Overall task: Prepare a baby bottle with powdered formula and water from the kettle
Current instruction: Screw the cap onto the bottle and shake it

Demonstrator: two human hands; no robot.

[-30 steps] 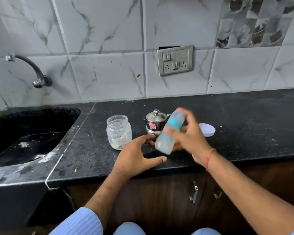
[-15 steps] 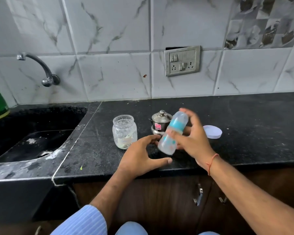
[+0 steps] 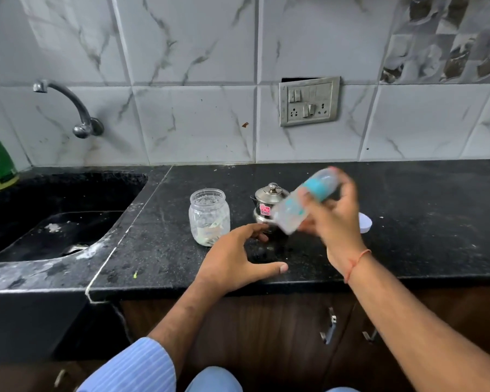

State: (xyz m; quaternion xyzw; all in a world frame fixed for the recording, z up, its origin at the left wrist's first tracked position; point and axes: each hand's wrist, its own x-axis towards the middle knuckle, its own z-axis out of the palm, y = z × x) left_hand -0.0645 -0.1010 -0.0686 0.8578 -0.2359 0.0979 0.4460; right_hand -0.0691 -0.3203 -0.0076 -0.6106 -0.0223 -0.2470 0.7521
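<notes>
Over black counter point(image 3: 408, 210), right hand point(image 3: 334, 222) grips bottle point(image 3: 303, 205) tilted, base down-left.

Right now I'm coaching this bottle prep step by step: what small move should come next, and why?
Probably bring the baby bottle upright. The right hand holds it tilted and motion-blurred above the counter, as if shaking, while the left hand rests open near the kettle.
</notes>
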